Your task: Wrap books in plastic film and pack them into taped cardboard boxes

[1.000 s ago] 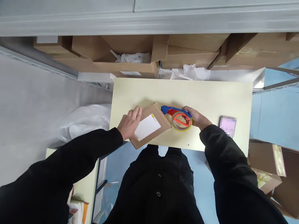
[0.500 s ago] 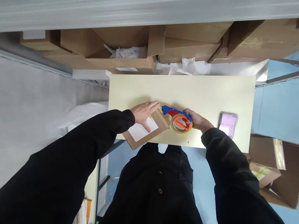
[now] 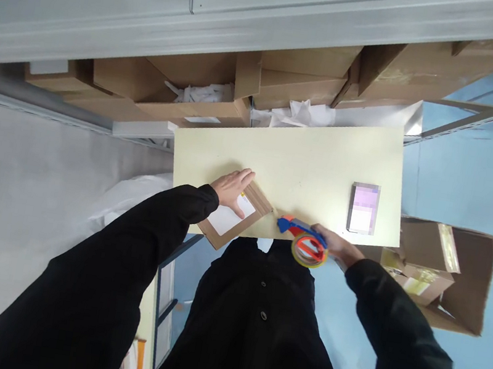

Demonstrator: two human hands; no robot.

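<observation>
A flat cardboard parcel lies toward the left end of the cream worktop, set at an angle so that one corner juts past the near edge. A white label covers much of its upper face, with a small yellow mark close to the thumb. The left hand rests palm down on the far left part of the parcel; its grip is spread, the thumb held away from the fingers and lying over the label.

Just right of the parcel is a blue and red tape dispenser, its blue nose pointing at the parcel's right corner. A thin yellowish strip of tape seems to span the small gap between them. The right hand has its grip closed around the rear of the dispenser, and the yellow-rimmed tape roll hangs out past the near edge of the worktop.

Farther right on the worktop lies a dark-edged device with a blurred pink screen — well apart from the parcel. Beyond the far edge, cardboard boxes and crumpled white paper fill a shelf. A large open carton with smaller boxes inside stands to the right; a white plastic bag sits to the left.
</observation>
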